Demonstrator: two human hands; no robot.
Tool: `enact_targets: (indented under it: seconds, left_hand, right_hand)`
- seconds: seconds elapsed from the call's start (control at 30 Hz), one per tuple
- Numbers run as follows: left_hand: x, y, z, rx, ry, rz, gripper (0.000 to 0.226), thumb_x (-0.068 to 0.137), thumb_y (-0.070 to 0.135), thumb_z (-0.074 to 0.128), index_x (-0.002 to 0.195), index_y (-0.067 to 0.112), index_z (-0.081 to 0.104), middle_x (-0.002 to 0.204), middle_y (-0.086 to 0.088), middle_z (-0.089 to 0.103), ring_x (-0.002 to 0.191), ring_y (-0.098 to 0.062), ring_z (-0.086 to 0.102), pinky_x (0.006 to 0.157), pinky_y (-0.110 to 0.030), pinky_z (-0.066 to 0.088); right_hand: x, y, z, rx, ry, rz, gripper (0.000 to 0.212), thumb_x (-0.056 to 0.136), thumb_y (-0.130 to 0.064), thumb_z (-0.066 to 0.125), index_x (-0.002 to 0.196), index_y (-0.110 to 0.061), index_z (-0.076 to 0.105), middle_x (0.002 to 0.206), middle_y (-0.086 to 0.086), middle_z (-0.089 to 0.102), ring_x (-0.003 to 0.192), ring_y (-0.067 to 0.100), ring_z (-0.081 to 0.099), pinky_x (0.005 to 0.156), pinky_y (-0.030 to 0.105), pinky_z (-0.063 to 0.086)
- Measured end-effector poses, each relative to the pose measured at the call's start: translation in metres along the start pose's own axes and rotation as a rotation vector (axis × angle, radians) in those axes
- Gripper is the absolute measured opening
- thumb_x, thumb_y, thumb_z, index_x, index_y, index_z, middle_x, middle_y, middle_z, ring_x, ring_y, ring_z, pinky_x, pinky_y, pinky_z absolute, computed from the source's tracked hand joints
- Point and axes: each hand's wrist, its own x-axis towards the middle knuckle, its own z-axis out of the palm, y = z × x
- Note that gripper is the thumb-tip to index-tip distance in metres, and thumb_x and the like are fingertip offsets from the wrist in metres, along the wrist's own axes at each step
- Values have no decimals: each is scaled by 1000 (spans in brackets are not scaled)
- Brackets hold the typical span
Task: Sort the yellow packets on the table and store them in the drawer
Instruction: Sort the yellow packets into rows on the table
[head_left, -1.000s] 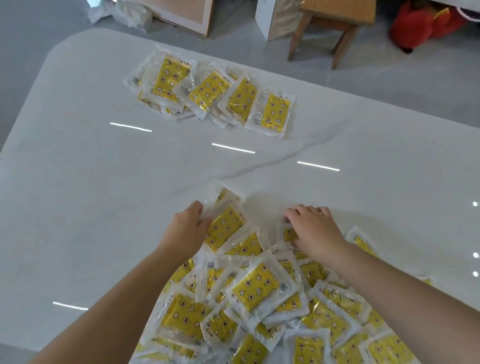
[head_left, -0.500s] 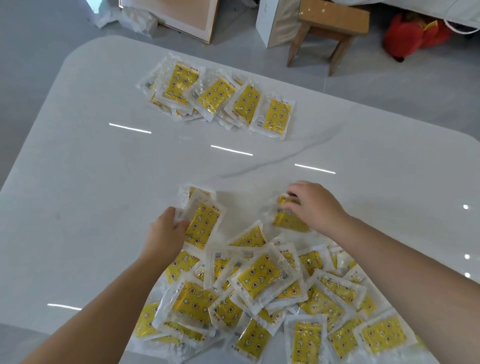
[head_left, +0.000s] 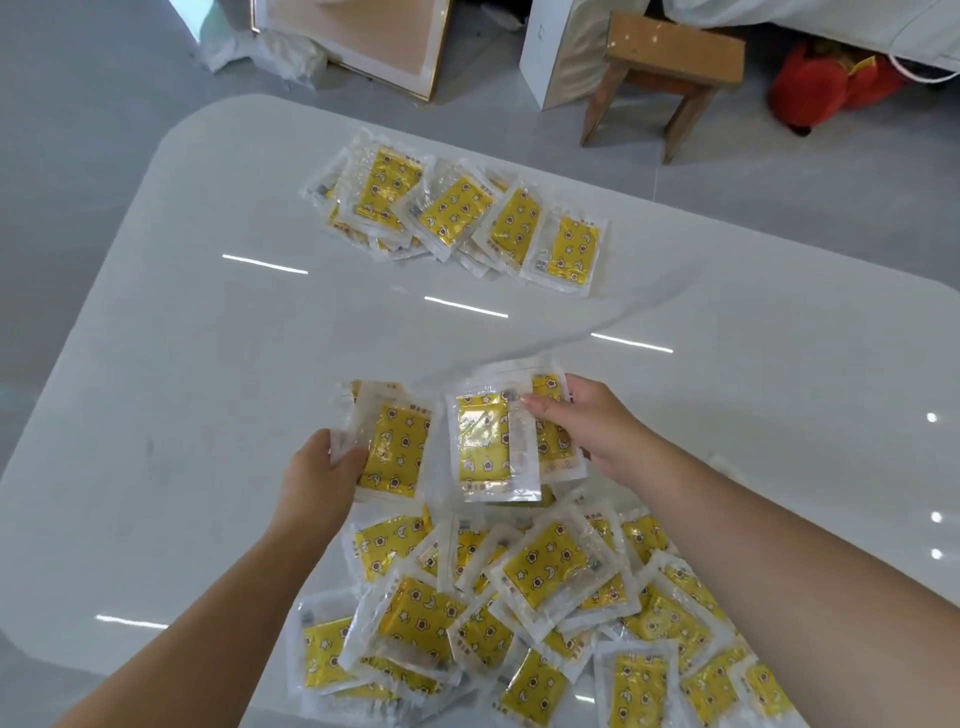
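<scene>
Raised by right hand (head_left: 597, 436), packets (head_left: 483, 441) near stack (head_left: 395, 452) in left hand (head_left: 317, 483)

The loose pile (head_left: 540, 571) runs off the picture's bottom edge. Fingers of my left hand (head_left: 317, 483) hide behind the left stack (head_left: 395, 447); overlaps keep it and the right stack (head_left: 483, 441) uncountable.
</scene>
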Motion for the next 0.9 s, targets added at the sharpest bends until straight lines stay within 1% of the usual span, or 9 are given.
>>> enact_targets:
  seconds: [0.13, 0.33, 0.5, 0.6, 0.67, 0.73, 0.8, 0.83, 0.9]
  left_hand:
    - [13, 27, 8, -124, -14, 28, 21, 87, 25, 67, 92, 6, 60, 87, -19, 66, 72, -26, 59, 67, -39, 48]
    - [57, 98, 40, -210, -32, 116, 14, 81, 22, 72, 90, 18, 63, 89, -8, 70, 86, -29, 68, 82, -49, 56]
    - [87, 145, 50, -238, 24, 207, 10, 82, 21, 70, 87, 21, 61, 91, -7, 70, 89, -29, 68, 82, -48, 56]
    - [105, 167, 49, -252, 47, 241, 9, 83, 20, 67, 90, 21, 60, 93, -8, 69, 88, -30, 67, 84, -49, 56]
    - [117, 182, 49, -227, 63, 276, 13, 84, 19, 65, 97, 19, 61, 93, -4, 68, 88, -27, 67, 83, -47, 56]
    - [129, 198, 49, -206, 81, 316, 19, 85, 20, 66, 103, 17, 60, 92, 0, 67, 89, -25, 67, 79, -41, 57]
    - [140, 211, 50, -181, 114, 331, 23, 82, 23, 69, 103, 18, 60, 92, 2, 67, 88, -23, 67, 77, -42, 57]
    - [146, 215, 51, -154, 135, 328, 23, 81, 25, 71, 100, 19, 59, 93, 0, 67, 87, -24, 67, 77, -45, 58]
    - [157, 219, 54, -99, 165, 300, 19, 81, 28, 70, 92, 18, 58, 90, -5, 66, 85, -31, 67, 74, -50, 58]
  right_hand:
    - [13, -10, -3, 295, 48, 56, 23, 88, -16, 69, 111, -13, 67, 103, 9, 74, 93, 25, 71, 84, 47, 57]
    - [52, -39, -33, 426, 92, -38, 24, 89, -11, 66, 112, -12, 64, 108, 10, 72, 95, 25, 70, 83, 46, 57]
    - [80, -67, -56, 519, 51, -73, 20, 92, -9, 61, 110, -15, 64, 100, 5, 72, 87, 21, 71, 73, 42, 59]
    - [99, -87, -61, 507, 58, -76, 28, 92, -8, 59, 120, -11, 61, 101, 6, 70, 88, 23, 69, 74, 41, 59]
    - [111, -102, -63, 500, 74, -92, 31, 92, -7, 59, 123, -9, 59, 100, 8, 69, 88, 24, 67, 78, 43, 58]
    - [121, -116, -66, 522, 69, -119, 27, 92, -8, 60, 118, -10, 61, 98, 7, 69, 87, 23, 68, 74, 42, 59]
    - [130, -124, -69, 536, 83, -123, 17, 92, -10, 62, 108, -14, 64, 93, 4, 71, 81, 20, 70, 67, 39, 59]
    - [135, -125, -71, 505, 131, -116, 12, 92, -13, 63, 103, -15, 64, 90, 2, 72, 78, 18, 71, 67, 38, 60]
    - [148, -118, -77, 334, 301, -66, 11, 91, -21, 65, 101, -17, 63, 93, 4, 70, 82, 20, 69, 79, 42, 58]
